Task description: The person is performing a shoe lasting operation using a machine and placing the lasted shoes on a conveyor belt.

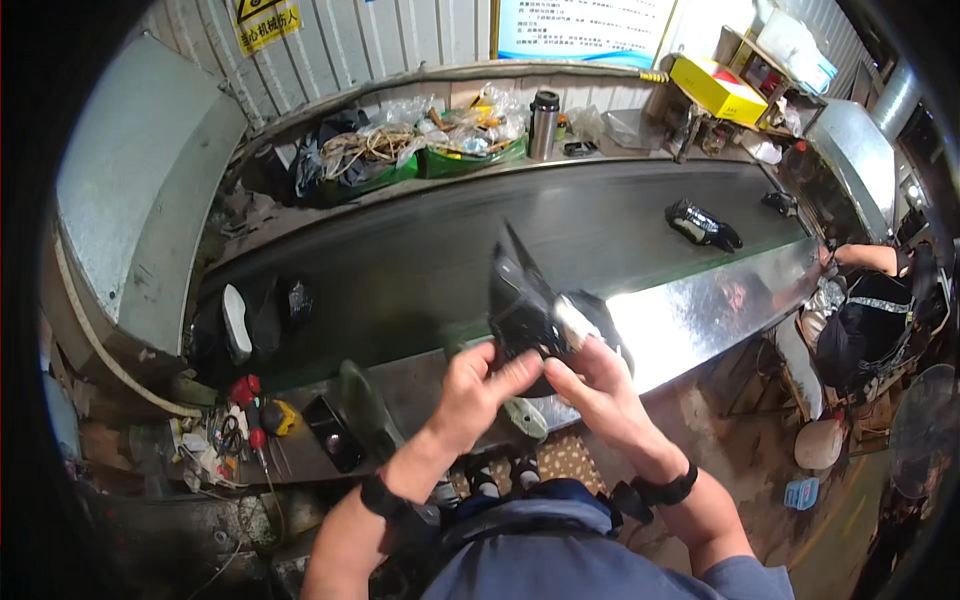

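Both my hands hold a glossy black shoe upper [518, 295] above the near edge of the belt, its two pointed flaps standing up. My left hand [480, 385] grips its near left side, with the thumb pointing inward. On the other side, my right hand [598, 385] has its thumb close to the left one, beside a whitish patch on the piece. Fingers behind the shoe upper are hidden. Below the hands lies a pale green shoe last [525, 418]; a darker green last [367, 408] rests on the metal ledge left of my left hand.
A dark conveyor belt [410, 250] crosses in front, carrying a plastic-wrapped black shoe [703, 225] and a white-soled shoe [236, 322]. A phone [333, 434] and red-handled tools [245, 390] lie left. A thermos [543, 125] stands behind. Another person [870, 310] sits at right.
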A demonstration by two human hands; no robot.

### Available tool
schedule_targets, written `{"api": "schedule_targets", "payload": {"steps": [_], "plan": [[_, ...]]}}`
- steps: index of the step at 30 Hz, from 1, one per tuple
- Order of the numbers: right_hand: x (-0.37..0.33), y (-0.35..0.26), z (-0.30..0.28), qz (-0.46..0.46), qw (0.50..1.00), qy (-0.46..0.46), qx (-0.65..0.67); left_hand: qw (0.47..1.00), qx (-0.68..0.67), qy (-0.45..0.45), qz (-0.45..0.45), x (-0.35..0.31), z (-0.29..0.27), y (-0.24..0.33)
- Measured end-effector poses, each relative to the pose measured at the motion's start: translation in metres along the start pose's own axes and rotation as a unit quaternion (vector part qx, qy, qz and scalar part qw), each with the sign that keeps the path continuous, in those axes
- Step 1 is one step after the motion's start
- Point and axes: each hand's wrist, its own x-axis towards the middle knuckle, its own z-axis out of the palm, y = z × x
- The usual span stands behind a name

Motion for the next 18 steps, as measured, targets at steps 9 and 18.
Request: {"api": "schedule_targets", "payload": {"steps": [9, 18], "plan": [[-0.01, -0.01, 0.032, -0.107, 0.989, -0.098, 0.035, 0.973, -0.216, 0.084, -0.004, -0.041, -0.017, 0.033], [-0.043, -0.016, 0.027, -0.114, 0.965, -0.171, -0.162, 0.99, -0.09, 0.109, 0.023, -0.084, -0.036, 0.047]]}}
